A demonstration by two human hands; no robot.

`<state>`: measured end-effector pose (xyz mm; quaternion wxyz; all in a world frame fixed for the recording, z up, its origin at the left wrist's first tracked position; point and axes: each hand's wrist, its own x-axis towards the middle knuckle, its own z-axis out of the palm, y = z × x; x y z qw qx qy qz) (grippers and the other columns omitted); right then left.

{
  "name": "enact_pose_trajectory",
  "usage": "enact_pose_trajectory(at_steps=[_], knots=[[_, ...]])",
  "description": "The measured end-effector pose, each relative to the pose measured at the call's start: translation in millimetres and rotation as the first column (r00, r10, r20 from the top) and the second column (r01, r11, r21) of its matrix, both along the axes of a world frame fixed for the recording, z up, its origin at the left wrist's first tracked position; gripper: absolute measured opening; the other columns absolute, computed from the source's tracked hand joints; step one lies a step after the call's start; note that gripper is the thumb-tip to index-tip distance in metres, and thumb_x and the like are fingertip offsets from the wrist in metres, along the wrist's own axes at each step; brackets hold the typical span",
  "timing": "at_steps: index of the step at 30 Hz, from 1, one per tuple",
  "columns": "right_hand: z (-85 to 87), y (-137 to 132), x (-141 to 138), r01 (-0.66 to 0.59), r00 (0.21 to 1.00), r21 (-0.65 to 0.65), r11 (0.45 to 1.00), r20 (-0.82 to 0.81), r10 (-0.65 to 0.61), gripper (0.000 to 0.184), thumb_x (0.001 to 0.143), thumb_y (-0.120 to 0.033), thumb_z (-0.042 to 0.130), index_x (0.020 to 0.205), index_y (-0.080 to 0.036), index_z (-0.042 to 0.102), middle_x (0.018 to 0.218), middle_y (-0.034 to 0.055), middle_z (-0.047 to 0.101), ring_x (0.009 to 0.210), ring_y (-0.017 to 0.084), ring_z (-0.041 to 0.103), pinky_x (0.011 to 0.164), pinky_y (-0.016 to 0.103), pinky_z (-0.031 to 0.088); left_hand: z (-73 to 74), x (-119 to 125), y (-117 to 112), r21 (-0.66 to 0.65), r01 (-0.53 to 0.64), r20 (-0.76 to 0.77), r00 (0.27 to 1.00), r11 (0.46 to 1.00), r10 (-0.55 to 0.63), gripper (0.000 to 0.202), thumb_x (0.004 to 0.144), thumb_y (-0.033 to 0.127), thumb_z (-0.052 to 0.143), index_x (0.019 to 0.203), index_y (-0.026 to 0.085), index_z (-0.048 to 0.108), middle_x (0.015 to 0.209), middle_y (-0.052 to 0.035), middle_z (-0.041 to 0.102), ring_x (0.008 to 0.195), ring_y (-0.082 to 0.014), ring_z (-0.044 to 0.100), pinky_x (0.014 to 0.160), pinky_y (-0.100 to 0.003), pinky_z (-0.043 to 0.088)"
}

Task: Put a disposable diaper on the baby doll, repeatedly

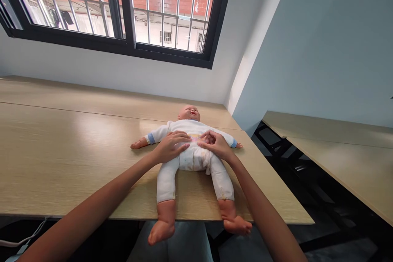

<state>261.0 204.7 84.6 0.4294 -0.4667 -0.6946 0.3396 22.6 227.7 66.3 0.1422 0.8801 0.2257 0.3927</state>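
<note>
A baby doll (189,113) in a white top (187,125) with blue cuffs lies on its back, arms spread and feet over the table's front edge. A white diaper (194,159) with faint prints wraps its hips, over white leg coverings. My left hand (172,146) rests flat at the doll's waist on the left, fingers stretched toward the middle. At the right side of the waist is my right hand (215,144), its fingers bent and its thumb apart from them. Between both hands a coloured print shows on the belly.
The doll lies on a light wooden table (76,151), near its right end. A second wooden table (344,159) with a dark frame stands to the right, across a gap. Behind are a barred window (172,12) and a wall. White cables (27,239) hang at lower left.
</note>
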Motion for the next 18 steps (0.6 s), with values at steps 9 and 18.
enact_pose_trajectory(at_steps=[9,18], knots=[[3.5,-1.9,-0.2,0.013,0.999,0.097,0.995,-0.033,-0.009,0.039,0.070,-0.052,0.079,0.084,-0.019,0.064,0.069,-0.0012,0.056,0.062,0.013,0.045,0.058,0.028,0.037,1.7,1.0,0.1,0.021,-0.013,0.138,0.990,1.000,0.010,0.030,0.099,0.036,0.050,0.101,0.021,0.075,0.102,-0.0079,0.077,0.110,-0.0258,0.064,0.099,-0.046,0.049],[-2.0,0.4,-4.1,-0.015,1.000,0.084,0.996,-0.014,0.017,0.037,0.072,-0.050,0.078,0.085,-0.017,0.067,0.075,0.0018,0.062,0.068,0.015,0.052,0.065,0.030,0.044,5.8,2.4,-4.0,-0.014,0.027,0.063,0.998,1.000,-0.026,0.031,0.099,0.038,0.049,0.105,0.021,0.074,0.108,-0.0092,0.075,0.110,-0.0243,0.064,0.100,-0.044,0.048]])
